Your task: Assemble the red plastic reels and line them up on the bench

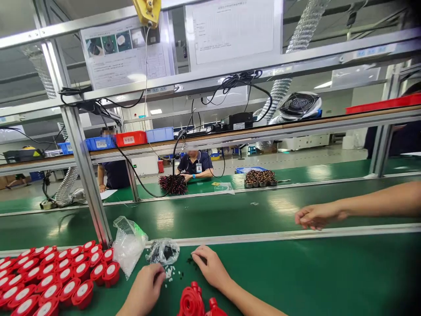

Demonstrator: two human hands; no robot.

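My left hand (146, 285) is low at the centre-left, fingers curled together beside small white pieces (169, 273); whatever it pinches is hidden. Right of it, my right hand (210, 267) reaches over small black pieces (190, 261), its fingers bent and pressed together, their contents too small to make out. Between and below the hands lie red coiled parts (190, 301). Behind the white pieces rests a clear bag with black pieces (163, 251), and a larger bag of white pieces (130, 245) leans by the metal post.
Rows of red parts with white discs (49, 281) fill the left of the green table (296, 281). Another person's hand (315, 217) extends from the right over the green belt (210, 215). Across it, a person sits by a dark wire bundle (173, 184).
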